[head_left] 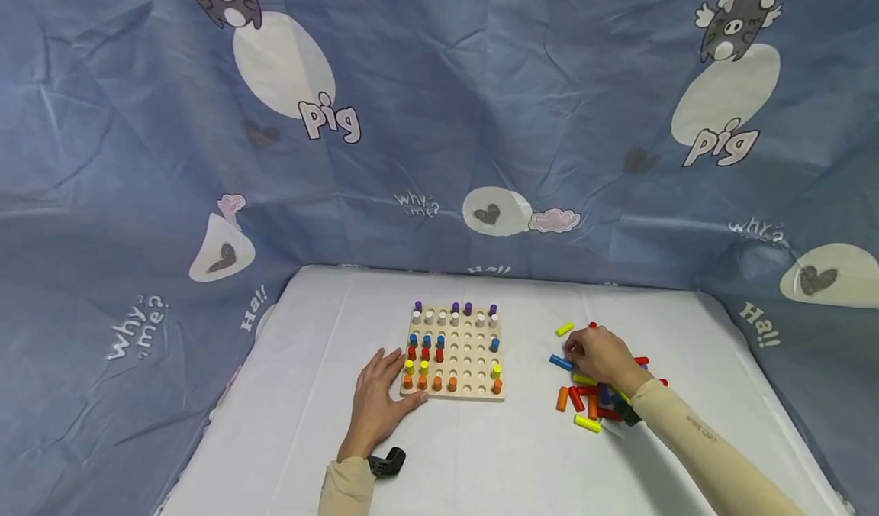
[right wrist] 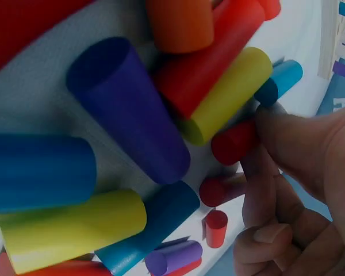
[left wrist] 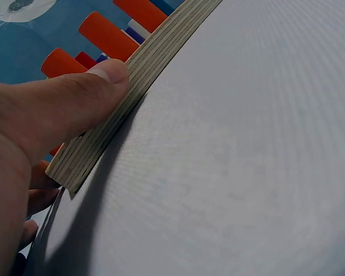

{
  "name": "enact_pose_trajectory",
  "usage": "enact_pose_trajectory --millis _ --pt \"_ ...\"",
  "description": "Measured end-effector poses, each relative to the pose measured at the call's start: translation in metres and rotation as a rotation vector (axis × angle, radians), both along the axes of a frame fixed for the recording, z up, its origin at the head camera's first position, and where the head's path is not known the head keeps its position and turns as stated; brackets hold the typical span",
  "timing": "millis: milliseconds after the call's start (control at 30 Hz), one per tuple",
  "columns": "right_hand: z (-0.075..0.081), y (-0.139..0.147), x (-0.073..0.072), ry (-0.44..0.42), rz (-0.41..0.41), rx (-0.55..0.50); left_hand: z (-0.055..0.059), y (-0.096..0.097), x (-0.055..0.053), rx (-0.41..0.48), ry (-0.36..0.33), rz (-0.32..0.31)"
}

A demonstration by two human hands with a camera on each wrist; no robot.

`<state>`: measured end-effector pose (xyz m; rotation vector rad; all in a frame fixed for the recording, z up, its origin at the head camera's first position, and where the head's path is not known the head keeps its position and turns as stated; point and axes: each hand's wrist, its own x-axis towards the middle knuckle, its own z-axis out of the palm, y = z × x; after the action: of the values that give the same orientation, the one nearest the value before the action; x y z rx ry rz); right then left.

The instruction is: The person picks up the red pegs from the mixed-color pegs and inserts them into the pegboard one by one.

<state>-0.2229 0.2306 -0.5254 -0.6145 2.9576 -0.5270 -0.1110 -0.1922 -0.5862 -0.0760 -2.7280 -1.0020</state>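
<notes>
A wooden pegboard (head_left: 467, 396) bears upright pegs in rows of purple, white, blue, red, yellow and orange, among bare holes. At its near-left corner, my left hand (head_left: 376, 400) holds it. The thumb (left wrist: 98, 92) lies against the layered front edge in the left wrist view, and the other fingers are at the left side, partly hidden. Over the loose pegs to the right of the board is my right hand (head_left: 603, 354). Its thumb and a finger pinch a red peg (right wrist: 236, 142). A yellow peg (right wrist: 230, 95) and a small blue peg (right wrist: 280, 81) lie close to the thumb.
Loose red, orange, blue, yellow and purple pegs lie in a heap under the right forearm, with a yellow peg (head_left: 587, 424) at its near side. Another yellow peg (head_left: 565, 330) lies farther back. A blue printed cloth (head_left: 426, 119) hangs behind the white table (head_left: 330, 302).
</notes>
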Motion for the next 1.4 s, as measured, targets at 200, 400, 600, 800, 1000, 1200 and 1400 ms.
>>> enact_pose_trajectory --millis 200,400,600,800,1000,1200,1400 --pt "-0.006 -0.005 0.007 0.051 -0.015 -0.008 -0.001 -0.001 0.002 -0.002 -0.017 0.007" --pt "-0.009 -0.007 0.007 0.102 -0.018 0.005 0.0 0.0 0.001 0.009 0.001 0.006" --pt "-0.011 -0.01 0.01 0.13 -0.01 0.019 -0.002 0.0 0.0 0.001 0.009 0.013" --pt "-0.009 -0.008 0.013 0.152 -0.025 0.034 -0.001 0.0 0.0 -0.004 -0.007 0.006" --pt "0.0 -0.002 0.01 0.221 -0.033 -0.007 0.0 0.002 0.0 -0.008 0.004 0.004" --pt "0.009 0.005 0.008 0.251 -0.057 -0.061 0.0 0.003 -0.001 -0.007 0.013 0.001" --pt "0.014 0.005 0.008 0.256 -0.061 -0.102 0.0 0.002 0.001 0.013 0.005 0.011"
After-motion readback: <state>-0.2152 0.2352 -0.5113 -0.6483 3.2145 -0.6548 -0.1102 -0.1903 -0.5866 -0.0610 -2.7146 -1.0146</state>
